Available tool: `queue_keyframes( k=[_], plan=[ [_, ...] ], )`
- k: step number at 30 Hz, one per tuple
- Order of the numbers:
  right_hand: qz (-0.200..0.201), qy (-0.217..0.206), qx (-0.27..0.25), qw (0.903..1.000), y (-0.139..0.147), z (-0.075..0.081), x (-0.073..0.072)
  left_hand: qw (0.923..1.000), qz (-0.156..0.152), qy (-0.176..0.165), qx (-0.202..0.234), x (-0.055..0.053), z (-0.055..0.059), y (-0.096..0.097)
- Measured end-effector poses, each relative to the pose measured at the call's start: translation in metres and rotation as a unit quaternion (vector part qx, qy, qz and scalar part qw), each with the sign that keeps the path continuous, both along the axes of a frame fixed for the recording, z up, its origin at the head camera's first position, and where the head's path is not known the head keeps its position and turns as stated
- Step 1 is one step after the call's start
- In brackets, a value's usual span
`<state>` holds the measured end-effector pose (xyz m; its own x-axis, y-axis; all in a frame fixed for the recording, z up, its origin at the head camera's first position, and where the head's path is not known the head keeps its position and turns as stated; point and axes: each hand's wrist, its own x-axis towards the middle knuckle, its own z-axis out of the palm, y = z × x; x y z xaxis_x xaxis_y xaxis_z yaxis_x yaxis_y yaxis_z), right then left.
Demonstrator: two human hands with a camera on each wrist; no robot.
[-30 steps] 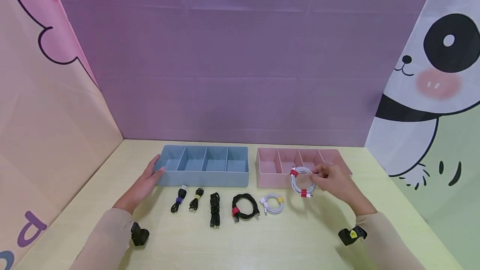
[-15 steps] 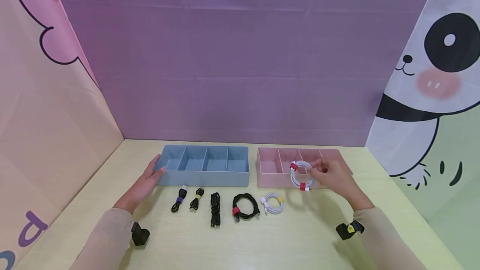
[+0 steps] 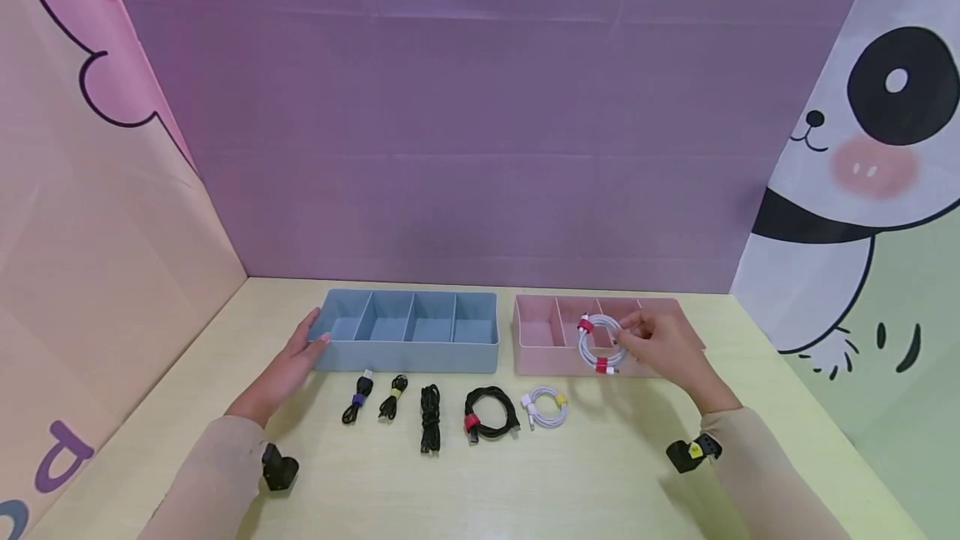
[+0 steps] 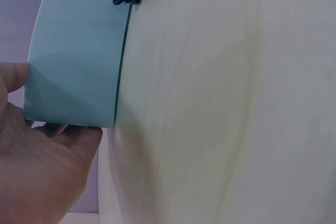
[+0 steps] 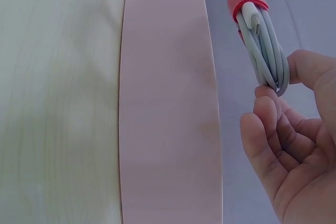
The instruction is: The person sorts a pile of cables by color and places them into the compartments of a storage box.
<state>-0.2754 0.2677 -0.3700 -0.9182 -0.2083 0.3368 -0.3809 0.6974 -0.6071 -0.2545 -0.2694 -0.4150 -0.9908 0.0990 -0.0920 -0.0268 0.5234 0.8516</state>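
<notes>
One red-banded white coil [image 5: 266, 48] | pinched by right hand [image 3: 663, 350], near pink tray [image 3: 546, 362] | left hand [image 3: 291, 361] grips blue tray [image 3: 408, 358]

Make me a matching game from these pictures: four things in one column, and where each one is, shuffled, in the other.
1. Red-strapped white cable
2. Blue divided box
3. Red-strapped black cable
4. Purple-strapped black cable

A. On the table, beside the yellow-strapped white cable
B. Touched at one end by the left hand
C. Leftmost in the row of cables
D. Pinched in the right hand

Pairs: 1-D, 2-B, 3-A, 4-C
</notes>
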Motion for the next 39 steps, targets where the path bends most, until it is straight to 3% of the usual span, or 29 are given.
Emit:
queue_keyframes(
  k=[23,39],
  plan=[
    [0.001,0.008,-0.009,0.9999,-0.002,0.002,-0.011,1.0,-0.005,-0.001,0.001,-0.001,-0.001,0.0],
    [-0.058,-0.001,0.03,0.9979,-0.008,0.005,-0.02,0.9999,-0.004,0.005,0.008,0.001,-0.001,0.0]
  ],
)
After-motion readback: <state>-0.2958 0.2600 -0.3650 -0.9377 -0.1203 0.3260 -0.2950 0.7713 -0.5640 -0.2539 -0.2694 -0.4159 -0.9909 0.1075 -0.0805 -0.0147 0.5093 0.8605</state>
